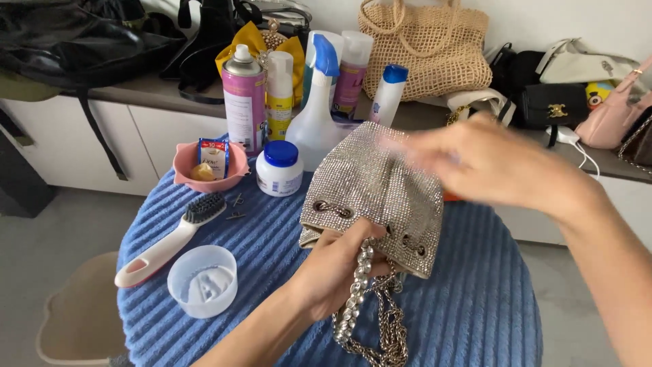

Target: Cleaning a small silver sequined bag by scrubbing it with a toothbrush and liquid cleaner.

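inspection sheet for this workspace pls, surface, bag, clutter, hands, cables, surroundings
surface: round table under a blue ribbed cover
job's things: silver studded bag held above the table, its chain strap hanging down
clutter: white brush, white cup, pink bowl, white jar with blue lid, spray can, spray bottle
grippers: left hand grips the bag's lower edge; right hand blurred, over the bag
cables: white cable on the counter
surroundings: counter with woven bag and other handbags
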